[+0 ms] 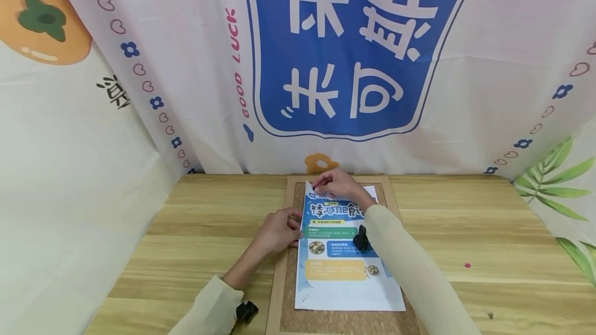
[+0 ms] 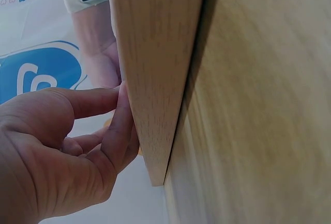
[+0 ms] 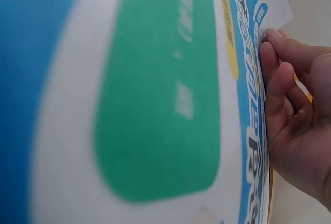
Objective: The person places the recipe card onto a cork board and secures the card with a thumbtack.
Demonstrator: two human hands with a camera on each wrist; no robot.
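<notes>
A printed poster (image 1: 349,293) in blue, green and yellow lies on a wood-framed corkboard (image 1: 344,322). At its left edge, my left hand (image 1: 280,229) pinches the paper between thumb and fingers, close to the frame (image 2: 155,69). My right hand (image 1: 341,186) is at the poster's top left corner. Its thumb and index finger pinch a small dark pushpin (image 1: 314,188), mostly hidden by the fingertips. In the right wrist view that corner of the poster (image 3: 276,9) stands out beyond the fingertips. The right forearm covers part of the poster's right side.
The board rests on a wood-grain table (image 1: 209,231). A small pink thing (image 1: 467,265) and a small dark one (image 1: 490,315) lie to the right. Behind the table hangs a printed cloth (image 1: 447,138) with a large blue panel.
</notes>
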